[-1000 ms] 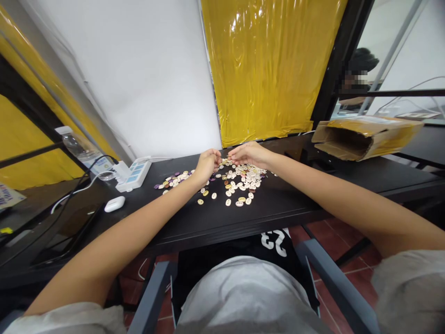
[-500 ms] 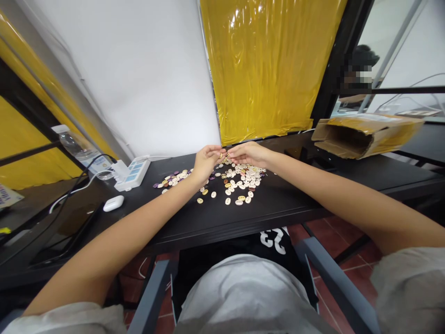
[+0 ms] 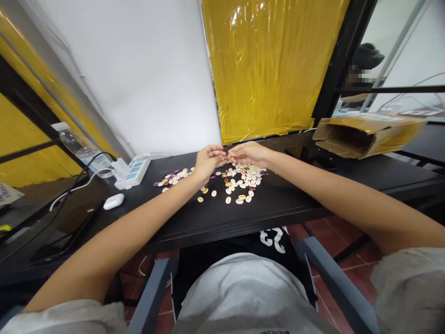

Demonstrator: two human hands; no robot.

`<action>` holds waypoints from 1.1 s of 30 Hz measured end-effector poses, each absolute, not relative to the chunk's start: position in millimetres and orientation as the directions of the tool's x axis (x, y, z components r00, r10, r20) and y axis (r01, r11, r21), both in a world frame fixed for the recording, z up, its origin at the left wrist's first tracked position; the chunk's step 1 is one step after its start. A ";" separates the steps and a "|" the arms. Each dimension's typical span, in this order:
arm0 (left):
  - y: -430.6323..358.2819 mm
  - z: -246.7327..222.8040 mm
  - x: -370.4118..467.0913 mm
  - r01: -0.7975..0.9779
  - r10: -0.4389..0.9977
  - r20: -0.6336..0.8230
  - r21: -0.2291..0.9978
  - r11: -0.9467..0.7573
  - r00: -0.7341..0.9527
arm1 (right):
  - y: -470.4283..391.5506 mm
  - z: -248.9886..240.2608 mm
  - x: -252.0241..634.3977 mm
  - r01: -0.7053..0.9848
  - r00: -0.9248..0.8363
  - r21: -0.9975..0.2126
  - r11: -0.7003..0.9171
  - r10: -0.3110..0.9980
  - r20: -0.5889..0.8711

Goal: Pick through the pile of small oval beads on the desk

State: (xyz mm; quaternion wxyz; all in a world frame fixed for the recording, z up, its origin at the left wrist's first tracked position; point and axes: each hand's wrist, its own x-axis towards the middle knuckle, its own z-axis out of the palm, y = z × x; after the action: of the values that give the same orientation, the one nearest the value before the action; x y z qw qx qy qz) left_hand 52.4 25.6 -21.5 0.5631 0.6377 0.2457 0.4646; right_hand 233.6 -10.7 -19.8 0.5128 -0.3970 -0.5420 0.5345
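Note:
My left hand (image 3: pixel 209 162) is above the back of the black table, its thumb and fingers pinched on a small yellowish button (image 3: pixel 223 159), partly hidden by the fingertips. Close beside it, my right hand (image 3: pixel 249 154) pinches another small oval button (image 3: pixel 230 154). The fingertips of both hands nearly meet. Below and in front of them lies a loose spread of oval buttons (image 3: pixel 243 181), mostly cream with some yellow and brown. A second cluster of cream and purple buttons (image 3: pixel 175 177) lies left of my left forearm. Several single buttons (image 3: pixel 213 193) are scattered toward me.
On the left are a white power strip (image 3: pixel 134 174) with plugged cables, a clear bottle (image 3: pixel 81 150), a white earphone case (image 3: pixel 113 201) and a dark flat device (image 3: pixel 66 236). An open cardboard box (image 3: pixel 368 134) lies at the right. A person sits beyond the frame at the back right.
Both hands stay nearly in place while the fingers shift slightly. The yellowish button in my left fingertips sits a little lower. The scattered buttons look unchanged.

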 end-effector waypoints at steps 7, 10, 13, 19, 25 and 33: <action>32.7 -24.4 53.9 -0.171 0.852 0.261 0.964 -0.204 0.454 | -12.8 -18.6 232.6 -0.081 -0.190 -0.987 0.136 0.970 0.149; 33.5 -24.8 54.1 -0.142 0.853 0.232 0.972 -0.187 0.468 | -14.0 -16.6 232.0 -0.087 -0.186 -0.987 0.133 0.972 0.147; 33.1 -24.5 53.9 -0.142 0.859 0.226 0.973 -0.179 0.460 | -14.2 -15.5 231.5 -0.069 -0.183 -0.991 0.115 0.975 0.126; 34.0 -24.5 53.0 -0.170 0.872 0.219 0.973 -0.159 0.438 | -13.0 -17.0 230.9 -0.085 -0.149 -0.992 0.098 0.983 0.110; 38.3 -28.4 53.2 -0.161 0.872 0.219 0.973 -0.163 0.438 | -15.5 -15.4 228.3 -0.086 -0.140 -0.991 0.098 0.984 0.110; 31.8 -24.8 55.0 -0.189 0.848 0.243 0.967 -0.172 0.470 | -18.4 -13.6 227.8 -0.067 -0.115 -0.994 0.084 0.989 0.091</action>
State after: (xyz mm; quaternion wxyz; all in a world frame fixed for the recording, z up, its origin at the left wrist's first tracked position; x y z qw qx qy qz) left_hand 55.0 31.8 -24.8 0.5870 0.6250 0.2636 0.4419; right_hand 227.8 -18.4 -13.6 0.5064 -0.4312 -0.5344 0.5216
